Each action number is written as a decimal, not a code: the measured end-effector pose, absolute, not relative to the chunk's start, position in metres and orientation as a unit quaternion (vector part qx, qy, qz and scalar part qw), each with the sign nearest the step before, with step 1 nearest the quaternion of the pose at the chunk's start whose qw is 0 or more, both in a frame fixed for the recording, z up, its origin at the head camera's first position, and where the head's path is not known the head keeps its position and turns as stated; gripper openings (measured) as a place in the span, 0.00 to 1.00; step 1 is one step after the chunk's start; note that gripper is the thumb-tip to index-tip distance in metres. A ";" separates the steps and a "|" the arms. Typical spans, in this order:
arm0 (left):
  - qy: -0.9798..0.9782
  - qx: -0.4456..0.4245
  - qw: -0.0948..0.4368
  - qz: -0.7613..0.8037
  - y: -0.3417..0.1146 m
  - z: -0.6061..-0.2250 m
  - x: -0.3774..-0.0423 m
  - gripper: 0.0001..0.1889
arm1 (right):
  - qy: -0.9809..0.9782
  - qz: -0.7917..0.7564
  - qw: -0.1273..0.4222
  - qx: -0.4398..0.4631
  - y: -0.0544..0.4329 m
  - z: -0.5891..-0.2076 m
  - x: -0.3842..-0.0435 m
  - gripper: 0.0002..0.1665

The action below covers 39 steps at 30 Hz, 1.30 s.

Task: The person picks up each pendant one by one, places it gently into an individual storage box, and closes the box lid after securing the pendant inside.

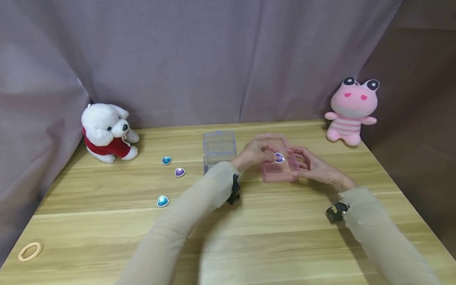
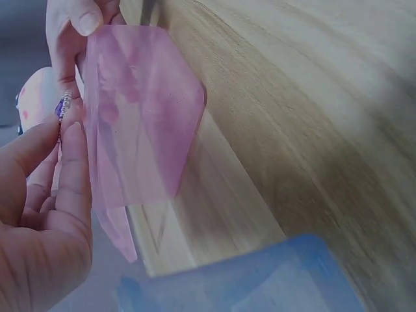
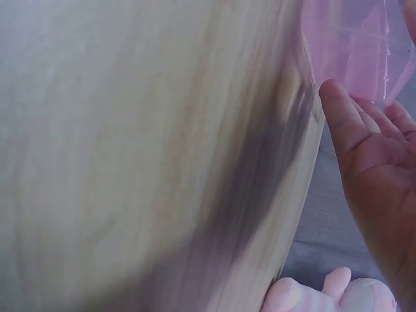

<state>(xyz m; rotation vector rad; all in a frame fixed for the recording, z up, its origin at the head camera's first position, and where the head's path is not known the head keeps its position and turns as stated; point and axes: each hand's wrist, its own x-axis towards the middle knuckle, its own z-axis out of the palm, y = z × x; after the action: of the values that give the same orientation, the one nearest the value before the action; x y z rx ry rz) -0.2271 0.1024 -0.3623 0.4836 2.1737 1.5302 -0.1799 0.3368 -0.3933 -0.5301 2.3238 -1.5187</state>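
My left hand (image 1: 253,154) pinches a purple heart-shaped gem (image 1: 280,158) with a pale beaded border between thumb and fingers. In the head view the gem overlaps a see-through pink plastic box (image 1: 278,177), whose lid stands open toward the back. My right hand (image 1: 316,166) holds the right end of that box, thumb at the near corner and fingers farther back. The left wrist view shows the gem (image 2: 63,107) edge-on beside the pink box (image 2: 146,117). In the right wrist view, fingertips of the right hand (image 3: 383,162) lie against the pink wall.
A clear bluish box (image 1: 219,143) with raised lid stands left of the pink one, partly behind my left forearm. Farther left lie two blue heart gems (image 1: 162,201) and a purple one (image 1: 179,172). A white plush dog (image 1: 107,132), pink plush frog (image 1: 352,111) and wooden rings (image 1: 30,251) sit around.
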 end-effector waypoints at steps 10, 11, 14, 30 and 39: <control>0.786 0.211 0.250 0.524 0.120 -0.361 -0.223 0.13 | 0.798 -0.549 0.168 -0.184 0.339 -0.397 -0.181 0.48; 0.790 0.213 0.251 0.518 0.122 -0.361 -0.222 0.13 | 0.798 -0.549 0.168 -0.182 0.338 -0.397 -0.181 0.49; 0.804 0.214 0.251 0.494 0.126 -0.360 -0.221 0.12 | 0.799 -0.550 0.171 -0.175 0.337 -0.396 -0.181 0.49; 0.867 0.258 0.239 0.352 0.141 -0.357 -0.219 0.09 | 0.801 -0.546 0.167 -0.179 0.338 -0.399 -0.179 0.48; 0.909 0.271 0.201 0.243 0.151 -0.358 -0.216 0.08 | 0.799 -0.548 0.168 -0.182 0.340 -0.399 -0.180 0.47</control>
<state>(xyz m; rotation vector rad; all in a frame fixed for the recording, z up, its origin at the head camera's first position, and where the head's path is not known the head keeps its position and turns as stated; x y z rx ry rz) -0.2158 0.1509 -0.3582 0.7571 2.5398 0.6797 -0.1796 0.3398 -0.3986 -0.5170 2.2734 -1.5572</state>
